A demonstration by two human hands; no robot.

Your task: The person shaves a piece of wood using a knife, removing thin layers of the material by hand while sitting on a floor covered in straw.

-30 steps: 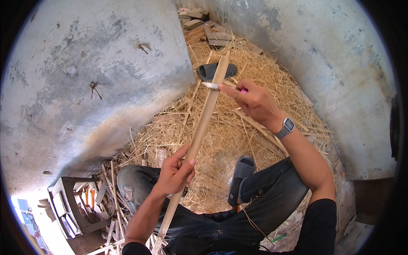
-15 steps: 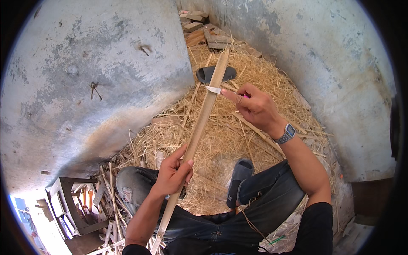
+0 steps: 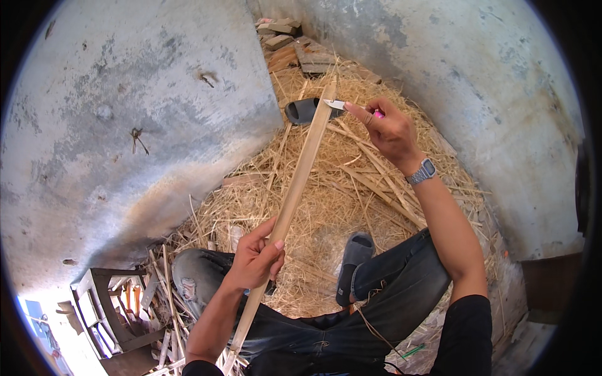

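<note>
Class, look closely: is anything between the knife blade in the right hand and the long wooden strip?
Nothing visible. The right hand holds the knife blade directly against the wooden strip, near its far end; the left hand grips lower down.

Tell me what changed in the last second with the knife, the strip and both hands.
The right hand carried the small knife further up the long wooden strip, toward its far tip; blade still against the edge. The left hand kept its grip low on the strip. Nothing was picked up or released; the straw is unchanged.
</note>
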